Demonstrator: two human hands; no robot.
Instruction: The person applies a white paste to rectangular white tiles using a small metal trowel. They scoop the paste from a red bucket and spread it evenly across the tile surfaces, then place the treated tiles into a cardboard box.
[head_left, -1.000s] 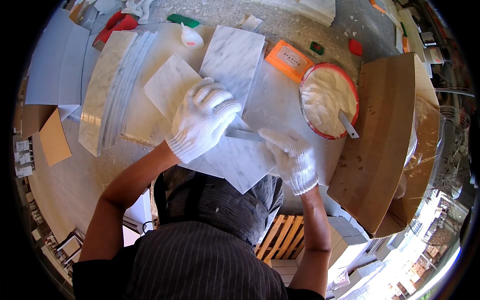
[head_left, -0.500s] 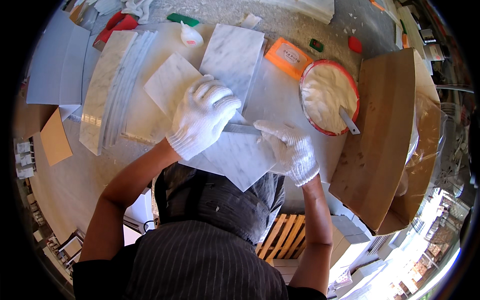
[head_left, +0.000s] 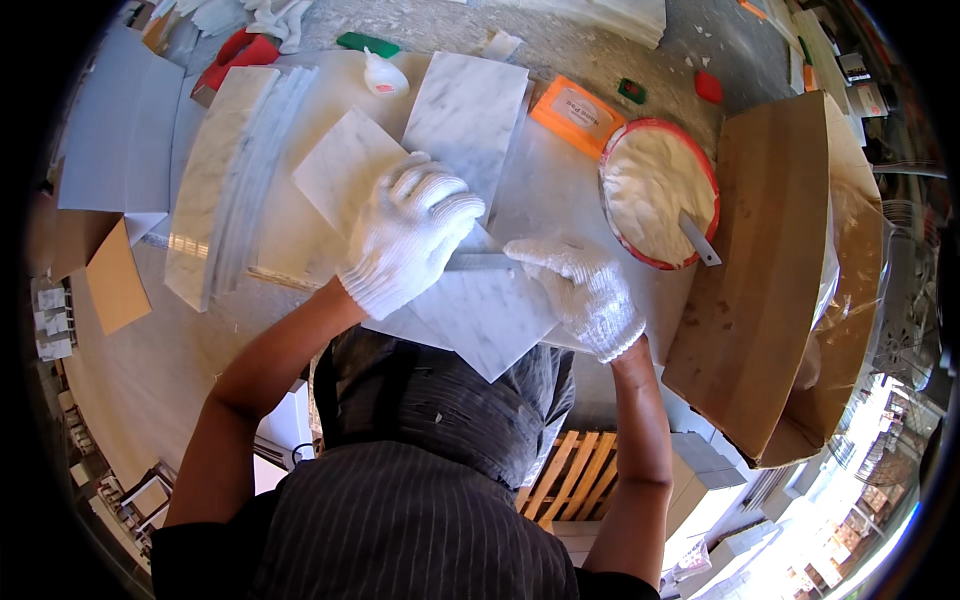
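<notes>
Both of my hands wear white knit gloves. My left hand point(head_left: 412, 232) presses flat on a white marble tile point(head_left: 490, 320) lying on the worktop. Beside it, my right hand point(head_left: 585, 290) grips a flat metal scraper point(head_left: 480, 262) whose blade lies across that tile, pointing toward my left hand. Other marble tiles point(head_left: 465, 110) lie just beyond, one square tile point(head_left: 340, 175) partly under my left hand.
A red-rimmed tub of white paste point(head_left: 655, 190) with a spatula in it stands to the right. An orange packet point(head_left: 578, 112), a small white bottle point(head_left: 383, 75) and stacked marble strips point(head_left: 215, 200) lie around. A large brown board point(head_left: 770, 270) leans at right.
My right hand has drawn the scraper slightly left along the tile, closer to my left hand. The left hand has stayed pressed on the tile.
</notes>
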